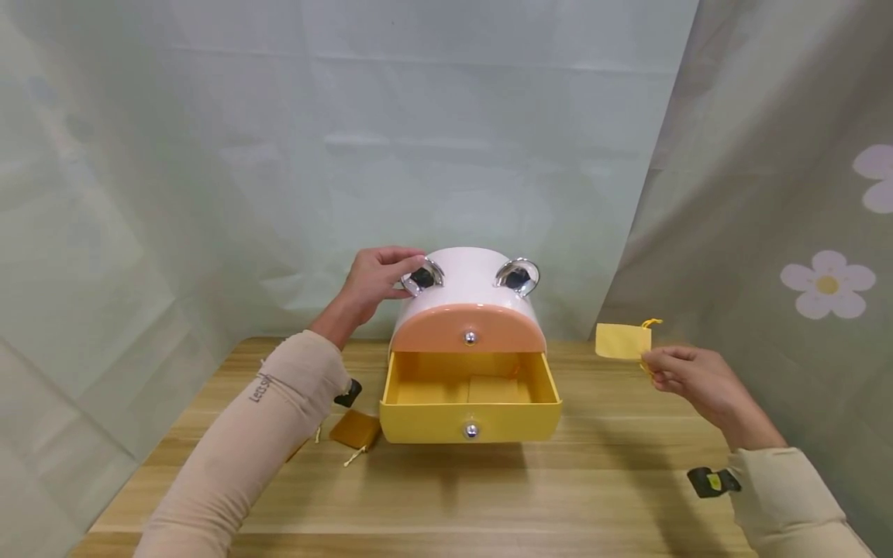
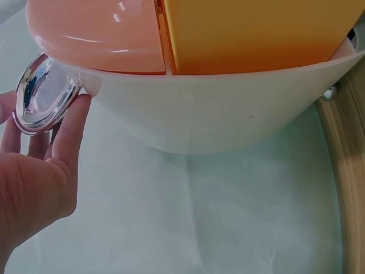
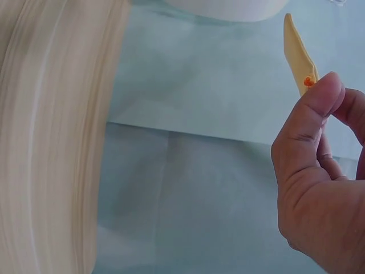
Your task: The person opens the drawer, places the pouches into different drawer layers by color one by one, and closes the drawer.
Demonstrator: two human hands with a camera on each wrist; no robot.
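I see the right hand (image 1: 687, 380) pinching the pouch (image 1: 621, 341) mid-right: light, limp cloth, best held at its drawstring. Left hand (image 1: 377, 279) grips the box (image 1: 466, 291) ear.

There were one white storage box (image 1: 466, 280) with two chrome ears (image 1: 422, 276), two drawers, a closed peach one (image 1: 467, 329) and an open yellow one (image 1: 470, 403), each with one knob, plus three cloth pouches: one held (image 1: 622, 340), one inside (image 1: 492, 388), one on the table (image 1: 355, 428).
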